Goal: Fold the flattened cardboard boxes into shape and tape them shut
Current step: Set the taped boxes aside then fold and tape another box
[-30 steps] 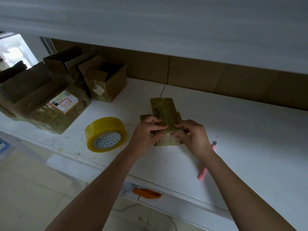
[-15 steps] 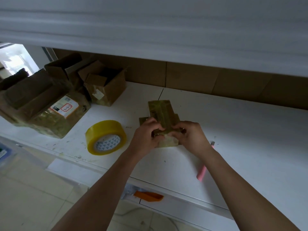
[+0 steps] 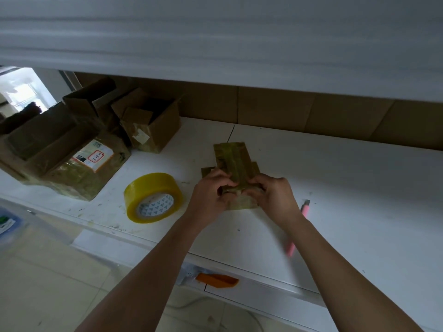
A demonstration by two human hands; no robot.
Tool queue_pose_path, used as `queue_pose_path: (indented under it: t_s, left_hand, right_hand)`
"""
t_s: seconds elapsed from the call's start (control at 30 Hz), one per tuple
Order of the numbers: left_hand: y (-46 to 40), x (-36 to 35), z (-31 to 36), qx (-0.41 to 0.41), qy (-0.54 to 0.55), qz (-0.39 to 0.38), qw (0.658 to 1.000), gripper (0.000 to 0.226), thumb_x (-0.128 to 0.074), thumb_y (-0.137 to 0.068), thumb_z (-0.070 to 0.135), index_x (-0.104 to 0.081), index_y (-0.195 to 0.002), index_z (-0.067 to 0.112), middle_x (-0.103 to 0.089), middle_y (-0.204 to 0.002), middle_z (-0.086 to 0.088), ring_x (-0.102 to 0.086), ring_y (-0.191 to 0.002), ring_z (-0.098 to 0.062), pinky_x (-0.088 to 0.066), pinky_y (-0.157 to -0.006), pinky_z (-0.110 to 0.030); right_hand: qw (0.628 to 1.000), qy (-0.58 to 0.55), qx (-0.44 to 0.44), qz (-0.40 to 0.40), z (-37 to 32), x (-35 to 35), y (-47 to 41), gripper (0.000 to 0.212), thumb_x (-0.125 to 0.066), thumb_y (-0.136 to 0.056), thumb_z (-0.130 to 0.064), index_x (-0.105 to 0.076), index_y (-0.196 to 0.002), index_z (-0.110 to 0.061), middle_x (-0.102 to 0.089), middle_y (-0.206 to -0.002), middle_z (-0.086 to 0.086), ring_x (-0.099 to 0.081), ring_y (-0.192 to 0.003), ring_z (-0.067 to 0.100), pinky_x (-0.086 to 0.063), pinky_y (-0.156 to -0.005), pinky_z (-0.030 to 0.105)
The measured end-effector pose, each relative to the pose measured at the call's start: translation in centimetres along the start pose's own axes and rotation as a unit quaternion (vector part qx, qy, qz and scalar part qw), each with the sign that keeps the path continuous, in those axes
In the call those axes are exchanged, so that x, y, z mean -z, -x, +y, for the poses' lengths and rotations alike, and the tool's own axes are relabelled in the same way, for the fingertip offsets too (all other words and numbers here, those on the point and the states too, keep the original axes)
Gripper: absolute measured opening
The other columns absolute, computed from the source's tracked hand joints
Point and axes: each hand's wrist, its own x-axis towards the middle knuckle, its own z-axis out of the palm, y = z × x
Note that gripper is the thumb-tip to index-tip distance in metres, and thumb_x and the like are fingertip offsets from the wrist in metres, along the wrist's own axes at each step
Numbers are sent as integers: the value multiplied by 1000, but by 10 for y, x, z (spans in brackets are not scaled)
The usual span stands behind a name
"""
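A small flattened cardboard box (image 3: pixel 233 161), covered in glossy old tape, lies on the white table (image 3: pixel 347 188) in front of me. My left hand (image 3: pixel 211 195) grips its near left edge with curled fingers. My right hand (image 3: pixel 273 195) grips its near right edge the same way. The box's near part is bent up between my hands, and my fingers hide its fold. A roll of yellow tape (image 3: pixel 153 197) stands to the left of my left hand.
A pink utility knife (image 3: pixel 297 228) lies right of my right wrist. Opened cardboard boxes (image 3: pixel 153 123) and a taped parcel with a label (image 3: pixel 93 159) crowd the table's left end. A white shelf (image 3: pixel 215 44) overhangs the table. An orange handle (image 3: pixel 215 280) sits below the table's front edge.
Both hands have kept hold of the box's near end and worked it slightly closer together; the box barely shifted on the table.
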Motion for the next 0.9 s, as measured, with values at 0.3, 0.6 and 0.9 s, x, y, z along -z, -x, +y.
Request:
queue_pose_path:
  t_s: [0.3,0.6,0.9]
  left_hand:
    - [-2,27,-10,37,15,-162,986,59,-52,-86,-21,-61,-131,14,-44,-133,8,-40,-129,-4,-36,-109,-15]
    - [-11,30,-13,42,32,-196,979,54,-72,-80,-7,-63,-129,16,-49,-128,10,-46,-130,-8,-42,-109,-27]
    - [2,5,-20,-14,39,-43,998,47,-77,-76,-5,-68,-120,9,-55,-118,9,-48,-116,11,-36,-102,-6]
  right_hand:
    - [961,-107,-133,-216,8,37,-14,46,-52,-92,9,-67,-121,-24,-72,-110,1,-68,-102,14,-51,-97,32]
    - [924,-225,-165,-262,16,43,-18,47,-60,-88,12,-64,-123,-19,-69,-112,-4,-63,-99,-8,-46,-85,7]
    - [993,-91,-35,-74,19,11,9,37,-73,-84,-4,-69,-118,-17,-76,-93,9,-73,-82,17,-58,-83,37]
